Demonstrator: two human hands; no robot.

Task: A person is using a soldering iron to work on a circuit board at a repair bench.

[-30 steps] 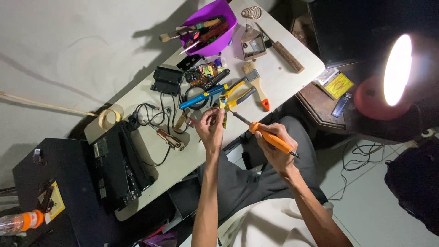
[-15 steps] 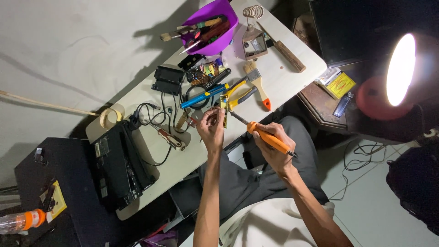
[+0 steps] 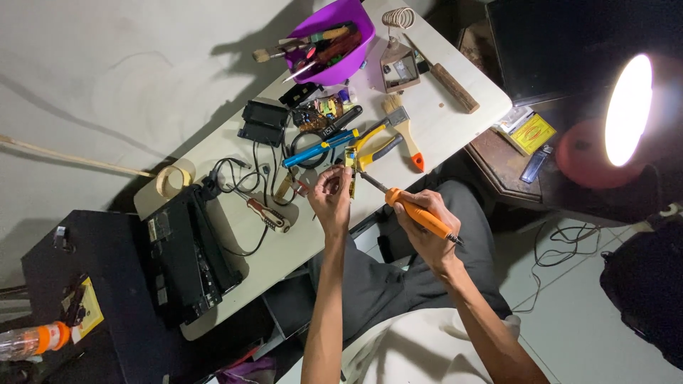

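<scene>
Over the white surface [image 3: 441, 121], the right hand [image 3: 421, 220] is closed around an orange-handled soldering iron [image 3: 420, 215], and its metal tip points to a small yellow part [image 3: 351, 169]. The left hand [image 3: 331, 199] pinches this part with the fingertips, just beside yellow-handled pliers [image 3: 377, 146] and a blue screwdriver [image 3: 320, 148]. A purple bowl [image 3: 341, 43] with tools stands further away.

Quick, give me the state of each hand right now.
Left hand: closed, pinching a small part too small to identify.
Right hand: closed around the orange-handled soldering iron.
</scene>
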